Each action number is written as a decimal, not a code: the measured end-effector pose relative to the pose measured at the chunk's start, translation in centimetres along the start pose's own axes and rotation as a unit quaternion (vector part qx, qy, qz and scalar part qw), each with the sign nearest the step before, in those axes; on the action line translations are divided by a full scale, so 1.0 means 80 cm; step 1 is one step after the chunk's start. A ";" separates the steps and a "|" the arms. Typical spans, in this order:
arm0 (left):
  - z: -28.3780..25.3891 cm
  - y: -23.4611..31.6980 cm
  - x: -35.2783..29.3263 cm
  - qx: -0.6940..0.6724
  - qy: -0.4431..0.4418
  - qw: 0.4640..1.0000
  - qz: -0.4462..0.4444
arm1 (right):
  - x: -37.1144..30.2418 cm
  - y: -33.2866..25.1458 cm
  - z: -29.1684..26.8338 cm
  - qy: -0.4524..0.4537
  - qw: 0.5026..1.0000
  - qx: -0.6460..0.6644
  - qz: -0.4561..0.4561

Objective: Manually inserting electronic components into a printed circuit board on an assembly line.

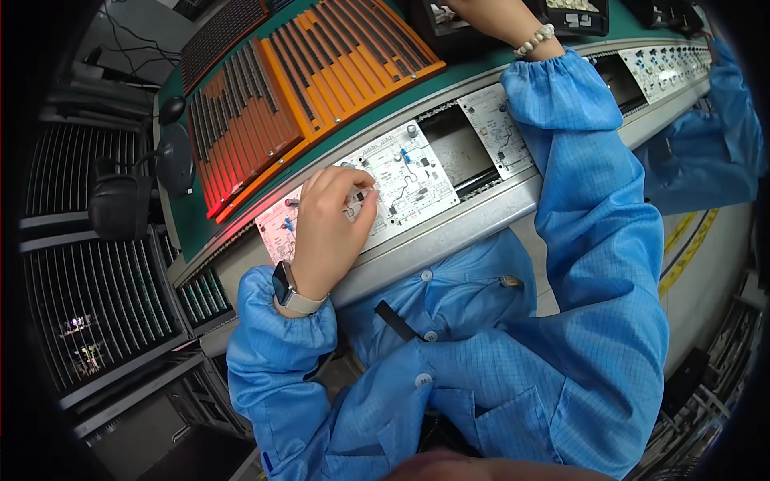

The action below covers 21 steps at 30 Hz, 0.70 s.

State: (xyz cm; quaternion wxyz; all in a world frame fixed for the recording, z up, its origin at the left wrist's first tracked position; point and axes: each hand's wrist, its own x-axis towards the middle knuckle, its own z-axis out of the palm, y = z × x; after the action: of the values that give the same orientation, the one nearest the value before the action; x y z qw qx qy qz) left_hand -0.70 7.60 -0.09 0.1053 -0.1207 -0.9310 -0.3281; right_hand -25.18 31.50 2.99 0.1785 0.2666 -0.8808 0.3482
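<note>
My left hand (333,212) is over a white circuit board (413,180) on the conveyor rail. Its thumb and index finger are bent toward each other close above the board, and whatever they may pinch is too small to make out. Small blue parts, black chips and a dark round capacitor (412,131) sit on this board. At the top edge my right hand (493,16) reaches over a black parts bin (453,32); its fingers are cut off by the frame. A second white board (493,128) lies farther right along the rail, partly behind my right sleeve.
Orange racks (345,64) with rows of dark component strips stand on the green mat (178,216). Another bin (577,20) holds pale parts. More boards (666,68) ride the conveyor (449,232) at right, near another person's blue sleeve (726,96). A black scanner (120,196) stands left.
</note>
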 end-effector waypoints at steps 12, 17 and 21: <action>0.009 -0.001 0.003 0.056 -0.015 0.998 -0.028 | 0.012 0.019 0.011 -0.163 0.980 -0.118 0.001; 0.012 0.002 0.008 0.057 -0.024 0.998 -0.011 | 0.002 0.002 -0.012 -0.152 0.982 -0.110 0.010; -0.004 0.008 0.005 0.056 -0.017 0.998 -0.006 | -0.008 -0.024 -0.034 -0.169 0.981 -0.096 0.028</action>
State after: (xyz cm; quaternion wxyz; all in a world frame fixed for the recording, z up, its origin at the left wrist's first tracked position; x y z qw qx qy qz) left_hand -0.88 7.96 0.62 0.0944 -0.1143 -0.9501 -0.2743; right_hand -23.18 32.46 5.55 0.0419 0.2784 -0.9347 0.2167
